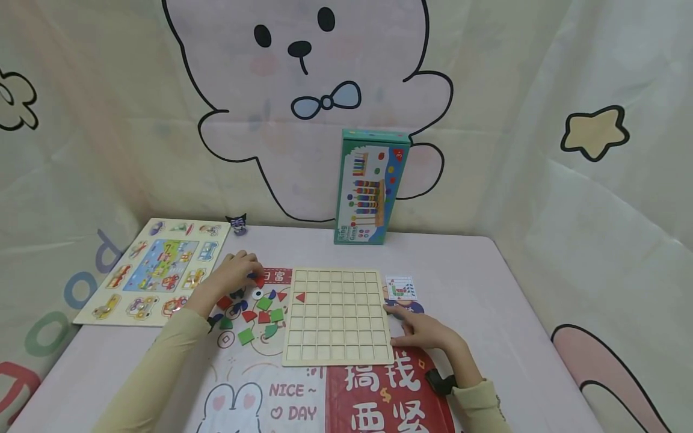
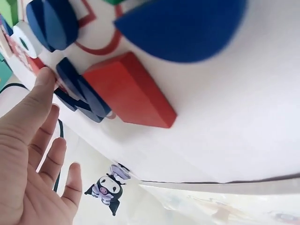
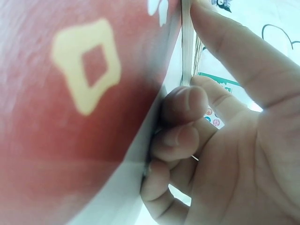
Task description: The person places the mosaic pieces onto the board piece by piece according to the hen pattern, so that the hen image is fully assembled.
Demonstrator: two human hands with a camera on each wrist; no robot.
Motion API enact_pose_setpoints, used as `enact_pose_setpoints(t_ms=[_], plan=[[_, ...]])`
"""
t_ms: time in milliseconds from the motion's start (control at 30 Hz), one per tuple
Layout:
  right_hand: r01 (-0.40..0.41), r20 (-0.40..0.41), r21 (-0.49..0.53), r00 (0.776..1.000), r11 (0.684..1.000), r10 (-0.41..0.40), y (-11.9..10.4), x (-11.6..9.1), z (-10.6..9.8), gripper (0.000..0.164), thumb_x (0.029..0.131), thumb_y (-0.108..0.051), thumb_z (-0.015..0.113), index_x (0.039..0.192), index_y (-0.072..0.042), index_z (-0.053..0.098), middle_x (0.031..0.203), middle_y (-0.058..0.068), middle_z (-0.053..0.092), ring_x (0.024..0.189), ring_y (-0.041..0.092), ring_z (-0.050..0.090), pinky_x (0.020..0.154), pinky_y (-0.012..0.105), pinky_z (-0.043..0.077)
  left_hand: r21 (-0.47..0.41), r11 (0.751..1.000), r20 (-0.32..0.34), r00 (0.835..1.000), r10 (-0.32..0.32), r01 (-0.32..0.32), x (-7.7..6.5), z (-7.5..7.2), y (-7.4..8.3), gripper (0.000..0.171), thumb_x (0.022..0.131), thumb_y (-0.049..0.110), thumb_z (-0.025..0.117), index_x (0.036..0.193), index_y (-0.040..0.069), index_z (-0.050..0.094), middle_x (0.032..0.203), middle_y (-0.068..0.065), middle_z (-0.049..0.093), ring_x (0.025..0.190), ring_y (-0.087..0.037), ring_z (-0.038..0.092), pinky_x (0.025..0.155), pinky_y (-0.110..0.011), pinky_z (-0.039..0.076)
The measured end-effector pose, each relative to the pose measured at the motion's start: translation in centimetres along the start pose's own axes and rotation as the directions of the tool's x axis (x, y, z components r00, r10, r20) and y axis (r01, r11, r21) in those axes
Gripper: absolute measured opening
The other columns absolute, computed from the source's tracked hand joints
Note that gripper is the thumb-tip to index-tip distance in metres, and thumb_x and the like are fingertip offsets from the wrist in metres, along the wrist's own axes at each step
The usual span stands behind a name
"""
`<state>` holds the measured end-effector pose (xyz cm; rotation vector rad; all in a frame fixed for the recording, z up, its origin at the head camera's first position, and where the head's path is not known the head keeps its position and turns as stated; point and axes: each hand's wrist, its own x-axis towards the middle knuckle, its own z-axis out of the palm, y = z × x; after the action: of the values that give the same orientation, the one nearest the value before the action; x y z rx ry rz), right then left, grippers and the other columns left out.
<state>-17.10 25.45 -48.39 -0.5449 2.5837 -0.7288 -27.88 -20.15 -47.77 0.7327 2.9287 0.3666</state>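
Note:
My left hand (image 1: 234,275) reaches over loose geometric pieces left of the grid board. In the left wrist view, its thumb (image 2: 43,82) touches a small red piece (image 2: 34,63); the index finger is hidden, so a pinch cannot be told. A red block (image 2: 129,91) and several blue pieces (image 2: 84,89) lie close by. My right hand (image 1: 425,331) rests beside the pale wooden grid board (image 1: 338,316), thumb and index fingertips touching its right edge. The other right fingers (image 3: 176,140) bend inward beneath the palm. One red piece (image 1: 301,297) lies on the board's left side.
A picture puzzle board (image 1: 162,270) lies at the left, with a small dark figurine (image 1: 237,225) behind it. A green toy box (image 1: 370,189) stands upright at the back. A pattern card (image 1: 401,288) lies right of the grid board. Printed mat (image 1: 292,400) underneath.

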Motion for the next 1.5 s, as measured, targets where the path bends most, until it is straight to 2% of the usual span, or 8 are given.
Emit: enact_pose_setpoints(t_ms=[233, 633, 1000, 1300, 1500], plan=[[-0.012, -0.004, 0.003, 1.000, 1.000, 0.012, 0.2, 0.1, 0.1, 0.075, 0.077, -0.042, 0.071, 0.141, -0.022, 0.038, 0.063, -0.002, 0.044, 0.053, 0.009, 0.037, 0.050, 0.022, 0.034, 0.073, 0.995, -0.039, 0.997, 0.064, -0.061, 0.2, 0.1, -0.2, 0.022, 0.079, 0.022, 0.072, 0.101, 0.018, 0.069, 0.102, -0.001, 0.060, 0.098, -0.023, 0.048, 0.091, -0.049, 0.037], [0.003, -0.002, 0.004, 1.000, 1.000, -0.003, 0.0, 0.1, -0.1, 0.073, 0.078, -0.041, 0.070, 0.141, -0.020, 0.038, 0.062, -0.003, 0.044, 0.052, 0.008, 0.037, 0.051, 0.023, 0.033, 0.090, 0.996, -0.119, 0.993, 0.026, -0.015, 0.7, 0.2, 0.7, 0.024, 0.081, 0.032, 0.070, 0.098, 0.015, 0.068, 0.095, 0.001, 0.059, 0.093, -0.021, 0.047, 0.089, -0.048, 0.036], [0.015, 0.004, 0.011, 1.000, 1.000, -0.015, 0.0, 0.1, -0.1, 0.073, 0.079, -0.040, 0.070, 0.141, -0.019, 0.038, 0.062, -0.003, 0.044, 0.052, 0.007, 0.037, 0.050, 0.022, 0.032, 0.038, 0.999, -0.195, 0.981, -0.009, 0.017, 0.9, 0.4, 2.5, 0.033, 0.075, 0.043, 0.073, 0.090, 0.014, 0.070, 0.091, -0.001, 0.060, 0.089, -0.022, 0.048, 0.081, -0.045, 0.036], [-0.010, -0.002, -0.008, 1.000, 1.000, 0.010, 0.0, 0.1, 0.0, 0.075, 0.078, -0.042, 0.070, 0.142, -0.021, 0.038, 0.063, -0.002, 0.042, 0.054, 0.010, 0.036, 0.052, 0.024, 0.034, 0.034, 0.998, -0.201, 0.979, -0.039, 0.047, 1.6, 1.3, 4.0, 0.037, 0.073, 0.048, 0.073, 0.087, 0.014, 0.070, 0.084, 0.001, 0.058, 0.082, -0.020, 0.045, 0.079, -0.043, 0.037], [-0.019, 0.000, -0.012, 1.000, 1.000, 0.019, -0.1, 0.1, 0.0, 0.075, 0.078, -0.042, 0.070, 0.141, -0.021, 0.038, 0.062, -0.002, 0.041, 0.054, 0.010, 0.036, 0.053, 0.025, 0.034, 0.022, 0.999, -0.206, 0.978, -0.028, 0.033, 1.7, 1.6, 5.1, 0.035, 0.073, 0.046, 0.073, 0.087, 0.014, 0.071, 0.086, 0.000, 0.060, 0.082, -0.020, 0.046, 0.077, -0.044, 0.038]])
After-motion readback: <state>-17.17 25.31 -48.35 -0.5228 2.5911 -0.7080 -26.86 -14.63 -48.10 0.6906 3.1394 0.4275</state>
